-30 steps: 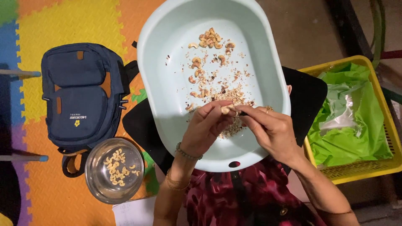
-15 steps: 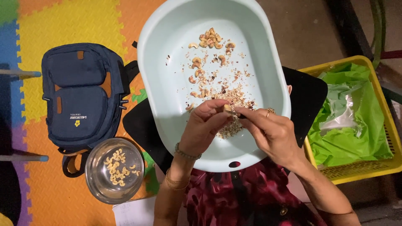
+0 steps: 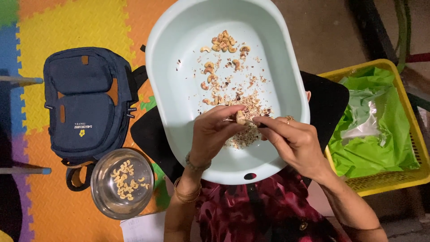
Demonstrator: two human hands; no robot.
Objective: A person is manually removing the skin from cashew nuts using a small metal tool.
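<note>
Over the near half of a pale blue oval basin point(image 3: 179, 89), my left hand point(image 3: 214, 134) pinches a single cashew nut point(image 3: 240, 117) between thumb and fingers. My right hand point(image 3: 293, 142) holds a small thin tool whose tip point(image 3: 251, 121) touches the nut; most of the tool is hidden in the fist. Several unpeeled cashews point(image 3: 225, 42) lie at the far end of the basin. A heap of brown skin flakes point(image 3: 244, 134) sits below my hands.
A steel bowl point(image 3: 122, 183) with several peeled cashews stands on the foam mat at the lower left. A dark blue backpack point(image 3: 85, 103) lies to the left. A yellow crate point(image 3: 405, 179) lined with green plastic bags point(image 3: 376, 134) stands at the right.
Both hands have shifted slightly within the same spot above the flakes. The nut has turned a little between my left fingers while the right hand works at it.
</note>
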